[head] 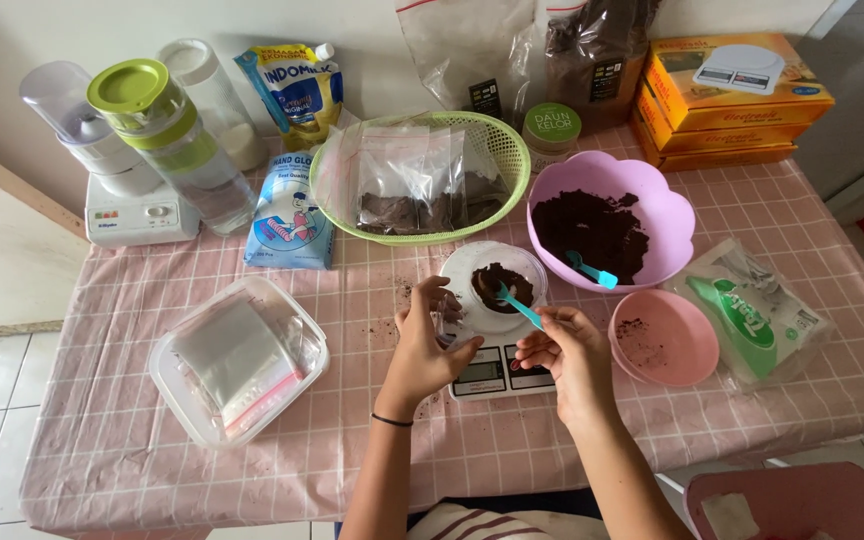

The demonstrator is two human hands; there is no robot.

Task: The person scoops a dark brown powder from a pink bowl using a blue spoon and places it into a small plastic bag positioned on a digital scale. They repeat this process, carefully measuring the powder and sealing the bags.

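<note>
A person's right hand (567, 350) pinches a small teal spoon (518, 305), its tip in dark brown powder (497, 283) inside a clear bowl (493, 290) on a white kitchen scale (497, 370). The left hand (430, 345) curls its fingers against the bowl's near-left rim. Just right on the pink checked tabletop (352, 430) sits a purple bowl (612, 225) of the same powder.

Teal spoon (519, 306) (tip in dark powder (495, 283)) over clear bowl (472, 262)
</note>
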